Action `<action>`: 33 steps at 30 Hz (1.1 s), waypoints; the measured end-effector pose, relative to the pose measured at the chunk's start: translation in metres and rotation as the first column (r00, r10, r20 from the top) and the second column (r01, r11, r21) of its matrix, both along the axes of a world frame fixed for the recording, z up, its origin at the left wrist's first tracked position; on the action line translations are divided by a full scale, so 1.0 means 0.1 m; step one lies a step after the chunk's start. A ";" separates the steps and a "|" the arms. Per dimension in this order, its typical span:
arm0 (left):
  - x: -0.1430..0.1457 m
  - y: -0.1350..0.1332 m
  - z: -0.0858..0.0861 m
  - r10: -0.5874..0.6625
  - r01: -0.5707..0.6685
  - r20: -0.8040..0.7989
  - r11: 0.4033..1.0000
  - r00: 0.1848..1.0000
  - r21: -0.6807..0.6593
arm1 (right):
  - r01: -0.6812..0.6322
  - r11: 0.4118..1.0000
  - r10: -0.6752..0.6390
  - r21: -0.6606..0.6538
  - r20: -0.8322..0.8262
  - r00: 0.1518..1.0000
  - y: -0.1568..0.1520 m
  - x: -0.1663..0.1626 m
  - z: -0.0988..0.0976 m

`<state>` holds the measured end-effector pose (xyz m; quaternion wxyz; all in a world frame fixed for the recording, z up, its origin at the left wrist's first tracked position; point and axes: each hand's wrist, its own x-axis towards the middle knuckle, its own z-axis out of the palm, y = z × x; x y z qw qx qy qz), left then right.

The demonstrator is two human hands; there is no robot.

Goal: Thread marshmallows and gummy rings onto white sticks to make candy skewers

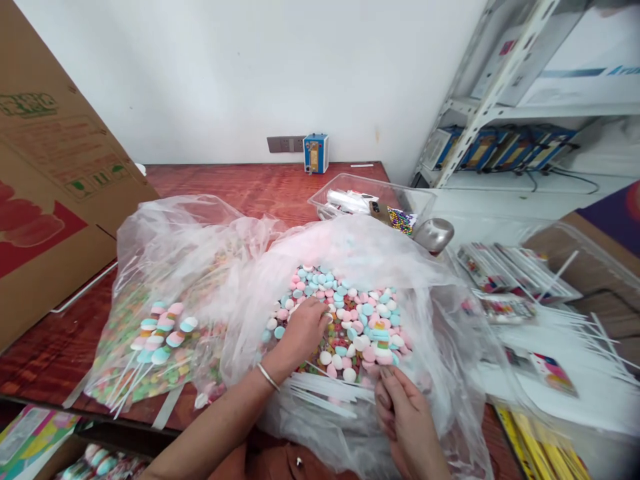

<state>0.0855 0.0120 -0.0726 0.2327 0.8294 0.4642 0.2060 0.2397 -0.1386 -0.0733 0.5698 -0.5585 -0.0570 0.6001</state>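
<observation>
Grip of left hand [300,333] curls, contents hidden, among pastel marshmallow lollipops [363,320] in an open clear plastic bag [440,313]; right hand [407,417] rests flat on it. Second clear bag [150,267] lies filled alongside.

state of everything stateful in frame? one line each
left hand: inside the bag, fingers curled on the candies; grip unclear
right hand: at the pile's near edge, fingers bent; grip unclear
plastic bag: open, mouth spread wide
candies: loose, piled in the bag
white sticks: bare, lying flat by the right hand
candy skewers: assembled, lying flat on the left
clear bin: open, no lid
</observation>
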 end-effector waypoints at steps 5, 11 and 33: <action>0.09 -0.04 -0.14 0.003 0.018 -0.189 0.994 0.982 0.108 | 0.019 0.999 -0.020 -0.026 -0.016 1.000 -0.01 0.02 0.01; 0.07 -0.07 -0.05 0.000 0.027 -0.197 0.990 0.980 0.137 | -0.029 1.000 0.029 -0.010 0.022 0.999 0.02 0.01 -0.03; 0.02 -0.05 -0.04 0.035 -0.021 -0.182 0.997 0.983 0.079 | -0.063 0.997 0.061 0.034 0.044 0.997 0.02 0.01 -0.13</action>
